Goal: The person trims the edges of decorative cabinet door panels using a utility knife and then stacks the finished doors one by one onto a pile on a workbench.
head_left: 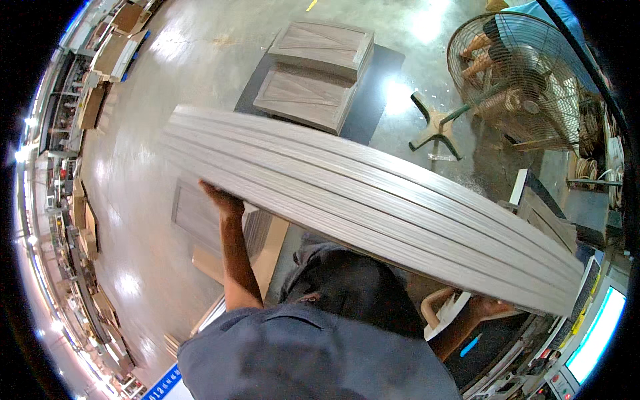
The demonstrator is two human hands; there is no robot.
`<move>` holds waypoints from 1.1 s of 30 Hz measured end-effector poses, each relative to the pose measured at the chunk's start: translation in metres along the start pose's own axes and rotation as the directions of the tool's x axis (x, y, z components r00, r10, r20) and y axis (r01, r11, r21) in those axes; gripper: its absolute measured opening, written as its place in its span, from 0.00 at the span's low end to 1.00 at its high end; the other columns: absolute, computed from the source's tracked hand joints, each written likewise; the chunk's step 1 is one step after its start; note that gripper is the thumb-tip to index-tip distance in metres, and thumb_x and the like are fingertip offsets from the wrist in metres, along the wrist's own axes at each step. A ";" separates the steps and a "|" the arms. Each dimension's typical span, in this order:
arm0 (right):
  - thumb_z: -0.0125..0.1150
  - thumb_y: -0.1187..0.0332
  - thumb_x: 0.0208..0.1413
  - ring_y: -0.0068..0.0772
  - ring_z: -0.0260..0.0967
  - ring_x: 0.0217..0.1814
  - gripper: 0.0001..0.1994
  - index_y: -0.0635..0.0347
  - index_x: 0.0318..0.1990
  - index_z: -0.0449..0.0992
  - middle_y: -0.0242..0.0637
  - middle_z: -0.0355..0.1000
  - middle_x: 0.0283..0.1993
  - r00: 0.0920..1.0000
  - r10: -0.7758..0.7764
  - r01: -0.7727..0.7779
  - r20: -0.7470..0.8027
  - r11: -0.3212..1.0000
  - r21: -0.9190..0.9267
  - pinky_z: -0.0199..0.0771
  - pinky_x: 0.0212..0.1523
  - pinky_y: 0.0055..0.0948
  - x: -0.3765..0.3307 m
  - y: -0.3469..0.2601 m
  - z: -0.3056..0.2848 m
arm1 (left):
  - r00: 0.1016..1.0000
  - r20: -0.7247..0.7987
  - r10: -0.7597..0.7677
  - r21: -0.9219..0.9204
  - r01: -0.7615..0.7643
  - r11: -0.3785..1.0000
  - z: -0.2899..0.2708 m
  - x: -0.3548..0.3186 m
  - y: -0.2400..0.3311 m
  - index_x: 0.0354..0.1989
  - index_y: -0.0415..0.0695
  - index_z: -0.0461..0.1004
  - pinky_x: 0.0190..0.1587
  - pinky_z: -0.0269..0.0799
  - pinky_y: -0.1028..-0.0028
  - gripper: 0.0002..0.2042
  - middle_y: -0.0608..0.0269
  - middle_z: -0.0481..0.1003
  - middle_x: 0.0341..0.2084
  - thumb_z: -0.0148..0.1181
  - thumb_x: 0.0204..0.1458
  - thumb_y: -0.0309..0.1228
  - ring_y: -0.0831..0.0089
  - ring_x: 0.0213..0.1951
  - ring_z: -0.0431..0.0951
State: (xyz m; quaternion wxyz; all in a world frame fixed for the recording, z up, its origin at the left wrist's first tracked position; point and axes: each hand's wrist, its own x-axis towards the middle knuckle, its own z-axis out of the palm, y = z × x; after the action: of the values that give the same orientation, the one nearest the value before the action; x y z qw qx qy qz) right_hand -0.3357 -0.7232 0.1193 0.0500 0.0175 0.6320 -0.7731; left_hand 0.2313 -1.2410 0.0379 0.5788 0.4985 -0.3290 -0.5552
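Observation:
A long grey wood-grain panel (360,200) with lengthwise grooves stretches across the middle, its right end nearer to me than its left. My left hand (223,199) holds its near edge toward the left end, the fingers partly hidden. Close to the other end, my right hand (490,307) grips the near edge from below, and the panel covers part of those fingers. The panel is off the floor, borne between both hands. Beneath its left part lies a stack of grey panels (200,217) on cardboard (272,243).
Beyond the panel, stacked grey doors (303,97) rest on a dark mat (387,73). A large caged fan (513,80) stands at the far right, with a person in blue (533,13) behind it. A lit screen (597,333) is at the lower right. Shelving (63,100) lines the left.

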 end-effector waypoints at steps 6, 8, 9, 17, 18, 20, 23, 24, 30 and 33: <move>0.35 0.31 0.72 0.49 0.56 0.79 0.42 0.54 0.80 0.53 0.42 0.55 0.81 0.961 0.198 -0.209 0.192 0.977 0.040 0.60 0.77 0.55 0.014 0.105 0.128 | 0.993 -0.118 0.030 0.123 -0.015 0.992 0.043 0.065 0.054 0.83 0.50 0.47 0.78 0.50 0.51 0.53 0.60 0.50 0.80 0.38 0.60 0.79 0.55 0.77 0.52; 0.35 0.32 0.73 0.47 0.57 0.79 0.41 0.57 0.79 0.55 0.42 0.56 0.81 0.928 0.191 -0.163 0.320 0.980 -0.114 0.58 0.78 0.53 0.026 0.153 0.165 | 0.993 -0.118 -0.019 0.169 0.039 0.985 0.040 0.093 0.058 0.83 0.54 0.48 0.78 0.49 0.49 0.49 0.60 0.49 0.80 0.37 0.62 0.77 0.54 0.77 0.52; 0.37 0.34 0.74 0.46 0.57 0.78 0.40 0.59 0.77 0.58 0.42 0.57 0.80 0.905 0.174 -0.091 0.389 0.971 -0.221 0.57 0.78 0.50 0.030 0.179 0.180 | 0.995 -0.103 -0.018 0.218 0.040 0.975 0.043 0.114 0.055 0.82 0.54 0.50 0.77 0.50 0.49 0.47 0.60 0.51 0.80 0.36 0.63 0.75 0.54 0.77 0.53; 0.48 0.36 0.73 0.38 0.67 0.67 0.41 0.74 0.67 0.69 0.44 0.71 0.67 0.758 0.518 -0.333 0.396 0.830 -0.449 0.61 0.71 0.39 0.059 0.331 0.398 | 0.962 -0.172 -0.212 0.491 0.270 0.828 0.063 0.275 0.025 0.79 0.45 0.55 0.74 0.59 0.55 0.45 0.53 0.60 0.75 0.36 0.68 0.71 0.56 0.73 0.61; 0.49 0.36 0.73 0.37 0.67 0.66 0.41 0.74 0.66 0.70 0.43 0.72 0.66 0.718 0.577 -0.384 0.389 0.795 -0.470 0.62 0.71 0.37 0.064 0.338 0.423 | 0.948 -0.170 -0.269 0.503 0.319 0.803 0.077 0.298 0.014 0.80 0.41 0.53 0.76 0.56 0.55 0.48 0.52 0.59 0.76 0.37 0.66 0.72 0.55 0.75 0.60; 0.50 0.37 0.73 0.35 0.69 0.64 0.40 0.75 0.64 0.72 0.42 0.74 0.63 0.651 0.660 -0.431 0.376 0.729 -0.533 0.63 0.69 0.35 0.073 0.360 0.470 | 0.913 -0.162 -0.374 0.531 0.400 0.747 0.096 0.347 -0.008 0.80 0.38 0.51 0.77 0.54 0.56 0.52 0.51 0.58 0.77 0.38 0.64 0.74 0.54 0.75 0.60; 0.51 0.37 0.72 0.34 0.70 0.55 0.37 0.73 0.56 0.76 0.40 0.77 0.54 0.643 0.702 -0.458 0.305 0.672 -0.582 0.67 0.62 0.35 0.067 0.400 0.525 | 0.873 -0.155 -0.463 0.565 0.463 0.683 0.092 0.415 -0.051 0.80 0.37 0.51 0.76 0.58 0.56 0.52 0.50 0.60 0.76 0.38 0.65 0.74 0.54 0.74 0.63; 0.51 0.38 0.72 0.34 0.71 0.54 0.36 0.73 0.55 0.77 0.40 0.78 0.53 0.656 0.704 -0.465 0.272 0.661 -0.590 0.68 0.61 0.35 0.062 0.419 0.538 | 0.865 -0.174 -0.470 0.584 0.475 0.658 0.087 0.437 -0.071 0.80 0.37 0.52 0.75 0.58 0.57 0.52 0.50 0.61 0.75 0.38 0.65 0.74 0.55 0.73 0.64; 0.52 0.40 0.73 0.39 0.73 0.59 0.36 0.75 0.58 0.78 0.46 0.79 0.58 0.672 0.727 -0.466 0.144 0.566 -0.680 0.67 0.65 0.36 0.011 0.592 0.589 | 0.876 -0.197 -0.440 0.745 0.426 0.514 0.021 0.593 -0.206 0.75 0.30 0.60 0.73 0.61 0.59 0.53 0.47 0.68 0.70 0.37 0.64 0.74 0.55 0.70 0.68; 0.51 0.41 0.73 0.43 0.70 0.67 0.37 0.75 0.63 0.75 0.50 0.76 0.64 0.671 0.734 -0.506 0.106 0.557 -0.659 0.63 0.70 0.36 -0.002 0.684 0.592 | 0.874 -0.219 -0.435 0.777 0.426 0.465 0.019 0.661 -0.300 0.73 0.28 0.64 0.72 0.62 0.60 0.54 0.45 0.71 0.68 0.37 0.63 0.76 0.55 0.68 0.70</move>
State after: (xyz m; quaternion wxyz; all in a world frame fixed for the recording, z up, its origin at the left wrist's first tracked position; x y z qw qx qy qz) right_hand -0.2446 -1.4364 -0.4292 0.4450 0.0817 0.7640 -0.4600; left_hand 0.2295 -1.8529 -0.3537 0.1287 0.7682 -0.4103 -0.4743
